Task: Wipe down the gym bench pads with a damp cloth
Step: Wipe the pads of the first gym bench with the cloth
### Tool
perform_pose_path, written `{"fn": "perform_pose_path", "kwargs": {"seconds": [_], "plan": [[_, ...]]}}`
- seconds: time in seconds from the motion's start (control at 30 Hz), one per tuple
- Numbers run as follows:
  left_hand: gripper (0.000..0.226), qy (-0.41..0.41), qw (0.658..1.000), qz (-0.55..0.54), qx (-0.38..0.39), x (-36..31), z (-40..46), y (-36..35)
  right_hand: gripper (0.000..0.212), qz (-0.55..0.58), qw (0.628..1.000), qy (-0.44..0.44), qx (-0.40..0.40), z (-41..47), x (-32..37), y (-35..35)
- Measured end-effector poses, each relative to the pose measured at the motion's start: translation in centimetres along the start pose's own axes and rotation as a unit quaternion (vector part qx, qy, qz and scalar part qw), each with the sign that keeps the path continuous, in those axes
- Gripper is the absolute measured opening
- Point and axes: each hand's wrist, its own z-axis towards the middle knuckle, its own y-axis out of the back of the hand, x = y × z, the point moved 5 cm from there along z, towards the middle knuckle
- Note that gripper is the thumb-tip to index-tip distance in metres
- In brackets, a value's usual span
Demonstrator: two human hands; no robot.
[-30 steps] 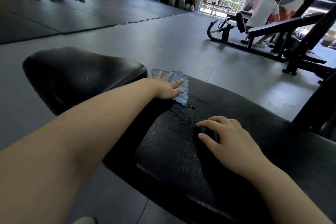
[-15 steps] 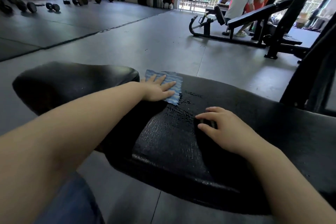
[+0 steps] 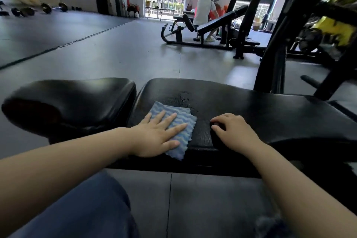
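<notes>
The flat left hand has pulled the cloth from the far edge toward the near edge of the long pad, leaving a wet trail, while the right hand rests loosely curled, holding nothing, so this strip looks wiped.

- Left hand flat, fingers straight, pressing blue wavy cloth onto long bench pad, near its left end and front edge.
- Right hand just beside cloth, fingers curled, resting on pad.
- Wet streaks behind cloth.
- Seat pad adjoining at left.
</notes>
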Motion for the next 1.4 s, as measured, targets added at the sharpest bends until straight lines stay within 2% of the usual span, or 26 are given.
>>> {"fn": "perform_pose_path", "kwargs": {"seconds": [0.2,0.3,0.5,0.67,0.8,0.87,1.03,1.1,1.2,1.4], "plan": [[0.055,-0.011,1.0,0.016,-0.002,-0.6,-0.3,0.0,0.031,-0.038,0.999,0.012,0.016,0.0,0.2,0.2],[0.055,-0.014,1.0,0.005,0.013,-1.0,0.5,0.3,0.029,-0.011,1.0,0.019,0.006,0.4,-0.4,0.6],[0.057,-0.024,1.0,0.001,0.009,-3.3,4.0,1.5,0.025,0.068,0.997,-0.02,-0.029,2.5,-1.8,1.9],[0.058,-0.037,0.999,-0.018,-0.014,-5.5,9.2,3.3,0.028,0.042,0.997,-0.068,-0.02,3.9,-3.2,1.4],[0.056,-0.032,0.998,-0.039,-0.033,-4.3,12.1,4.2,0.038,0.02,0.995,-0.094,-0.03,4.3,-3.6,1.2],[0.055,-0.015,0.998,-0.048,-0.035,-2.5,12.9,4.3,0.038,0.003,0.995,-0.094,-0.023,4.2,-3.5,1.0],[0.056,0.127,0.987,-0.091,-0.033,5.9,12.8,3.3,0.034,-0.037,0.996,-0.08,0.003,3.7,-2.8,0.7],[0.055,0.15,0.983,-0.099,-0.026,7.2,12.0,2.8,0.036,-0.044,0.996,-0.079,0.005,3.5,-2.7,0.7],[0.054,0.125,0.988,-0.089,-0.014,5.7,10.6,2.6,0.039,-0.046,0.996,-0.076,0.006,3.4,-2.6,0.6],[0.053,-0.009,1.0,-0.001,-0.002,-1.7,8.0,2.2,0.039,-0.072,0.996,-0.059,0.003,3.5,-2.6,0.6]]}}
